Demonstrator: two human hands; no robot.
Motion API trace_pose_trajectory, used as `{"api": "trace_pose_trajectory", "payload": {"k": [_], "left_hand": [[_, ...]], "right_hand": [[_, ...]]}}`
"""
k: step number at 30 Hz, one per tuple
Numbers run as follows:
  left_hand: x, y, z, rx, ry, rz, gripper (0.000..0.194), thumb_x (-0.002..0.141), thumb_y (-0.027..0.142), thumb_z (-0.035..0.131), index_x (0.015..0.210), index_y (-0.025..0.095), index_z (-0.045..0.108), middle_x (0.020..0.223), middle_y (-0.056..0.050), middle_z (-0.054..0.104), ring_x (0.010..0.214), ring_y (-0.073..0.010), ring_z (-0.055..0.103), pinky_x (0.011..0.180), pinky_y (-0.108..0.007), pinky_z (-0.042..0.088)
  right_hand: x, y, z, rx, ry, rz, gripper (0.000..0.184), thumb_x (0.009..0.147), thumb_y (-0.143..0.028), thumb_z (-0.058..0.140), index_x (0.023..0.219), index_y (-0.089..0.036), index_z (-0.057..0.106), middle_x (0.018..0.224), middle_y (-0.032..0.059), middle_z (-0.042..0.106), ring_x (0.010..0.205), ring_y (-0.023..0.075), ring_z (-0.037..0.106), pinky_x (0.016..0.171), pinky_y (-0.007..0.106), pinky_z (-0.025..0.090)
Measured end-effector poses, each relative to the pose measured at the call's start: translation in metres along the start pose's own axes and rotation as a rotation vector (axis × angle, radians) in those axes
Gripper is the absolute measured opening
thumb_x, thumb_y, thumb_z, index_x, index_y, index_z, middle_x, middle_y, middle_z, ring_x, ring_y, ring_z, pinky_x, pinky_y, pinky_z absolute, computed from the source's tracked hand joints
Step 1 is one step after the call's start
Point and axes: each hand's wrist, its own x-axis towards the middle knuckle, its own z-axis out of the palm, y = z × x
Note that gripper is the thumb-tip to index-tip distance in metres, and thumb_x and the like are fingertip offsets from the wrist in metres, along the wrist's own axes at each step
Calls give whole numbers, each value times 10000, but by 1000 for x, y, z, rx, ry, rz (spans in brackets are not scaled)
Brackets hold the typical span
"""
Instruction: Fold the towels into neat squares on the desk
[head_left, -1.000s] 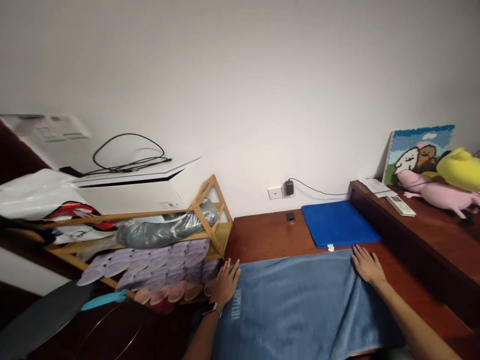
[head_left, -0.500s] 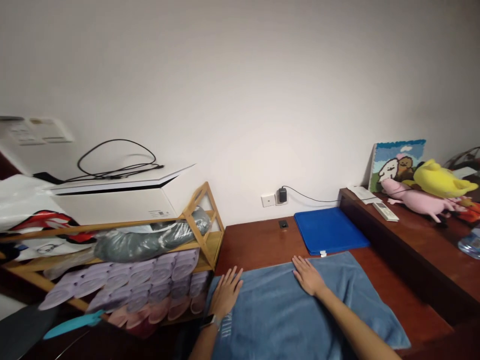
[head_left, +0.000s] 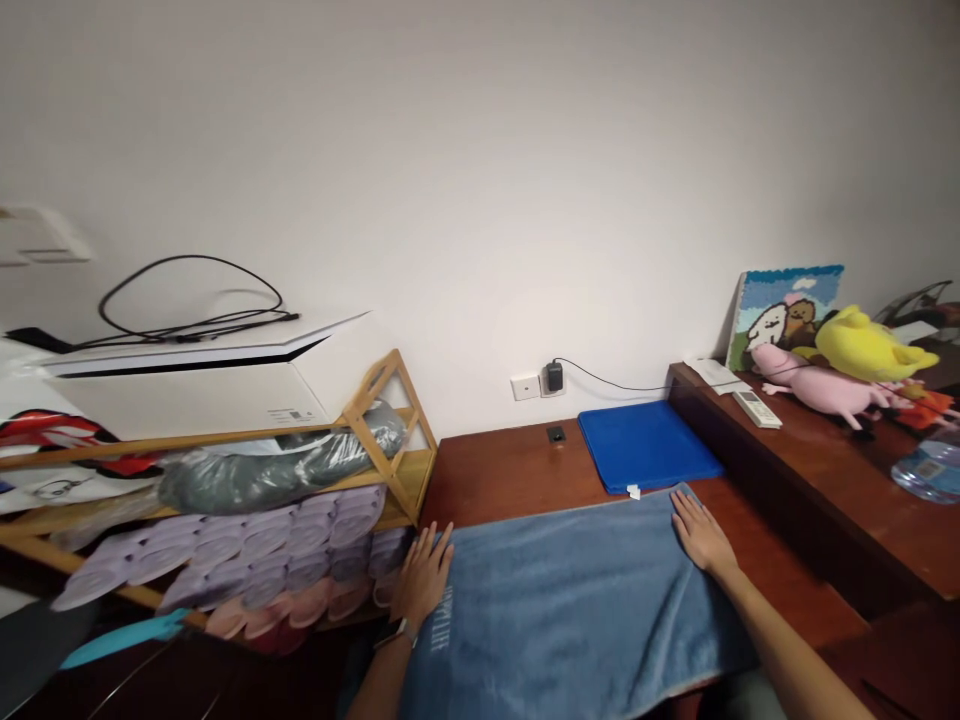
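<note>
A blue-grey towel [head_left: 555,590] with white lettering near its left side lies spread over the brown desk [head_left: 502,480]. On the towel's left edge my left hand [head_left: 424,577] rests flat with its fingers stretched out, a watch [head_left: 396,632] on the wrist. My right hand [head_left: 703,537] lies flat at the far right corner of the towel, fingers extended. A soft fold runs through the cloth below that hand. Just behind the towel's far edge is a folded blue mat [head_left: 646,448] with a small white tag.
Left of the desk stands a wooden rack [head_left: 401,470] with purple slippers [head_left: 247,540], a white box [head_left: 202,390] and a black cable [head_left: 187,258]. On the raised right surface lie a remote [head_left: 757,409], plush toys [head_left: 814,382] and a plastic bottle [head_left: 928,468]. A charger [head_left: 553,376] sits in the wall socket.
My right hand has slid right across the towel to its far right corner. My left hand has moved slightly left to the cloth's edge. The towel's near right part has shifted and smoothed.
</note>
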Motion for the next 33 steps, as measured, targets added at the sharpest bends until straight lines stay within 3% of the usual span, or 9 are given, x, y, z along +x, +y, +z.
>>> {"api": "trace_pose_trajectory", "payload": {"k": [4,7,10,14,17,22,25,29,33], "left_hand": [[4,6,-17,-33,-17,-27,575,1048,422,300,1537,201,506,1607,-138,492,1488,-310,447,1214,-527,369],[-8,8,-30,-85,54,-14,577,1053,425,298,1528,175,510,1616,-148,476,1489,-314,443,1212,-534,380],[-42,6,-34,-109,115,92,529,1053,435,333,1490,242,560,1607,-80,502,1486,-286,449,1220,-506,391],[-97,3,-28,-76,83,148,513,1040,460,395,1525,338,512,1627,-14,479,1489,-275,449,1194,-515,433],[-117,3,-26,-43,34,145,542,1036,473,411,1558,335,468,1629,-33,474,1489,-290,450,1183,-538,442],[-116,6,-31,-53,59,133,526,1038,456,398,1524,298,524,1581,-56,537,1455,-287,498,1166,-527,467],[-116,7,-37,-88,120,126,488,1040,444,388,1431,273,624,1488,-65,631,1389,-275,571,1149,-502,495],[-122,11,-45,-123,188,105,448,1044,429,406,1377,273,661,1444,-69,663,1357,-267,598,1172,-494,477],[-127,17,-47,-108,135,114,486,1041,432,426,1484,289,567,1560,-55,561,1441,-273,516,1177,-505,472]], "right_hand": [[-1,-8,-19,142,-28,52,679,1037,-459,198,1598,-135,400,1671,92,361,1568,239,274,1286,485,230],[-21,-15,-29,262,123,5,679,1054,-480,176,1586,-136,422,1663,109,379,1568,237,278,1287,495,240],[-57,-25,-25,280,219,-84,668,1064,-513,204,1581,-162,441,1651,103,404,1558,247,306,1296,499,227],[-99,-32,-6,189,120,-87,681,1049,-545,242,1586,-174,436,1648,91,407,1544,266,338,1286,503,256],[-114,-21,1,101,59,-21,705,1031,-541,240,1595,-157,418,1655,93,388,1541,276,342,1273,509,275],[-125,14,0,10,62,153,737,1010,-517,196,1588,-120,423,1654,101,388,1554,279,311,1269,509,274],[-130,23,-6,19,72,144,730,1011,-505,171,1564,-130,465,1641,98,421,1544,272,337,1262,495,294],[-126,13,-16,53,178,47,698,1035,-498,178,1529,-137,515,1613,115,468,1526,270,376,1271,481,285],[-111,-5,-16,71,181,-59,673,1041,-503,213,1532,-151,511,1616,115,464,1524,281,380,1267,502,292]]}}
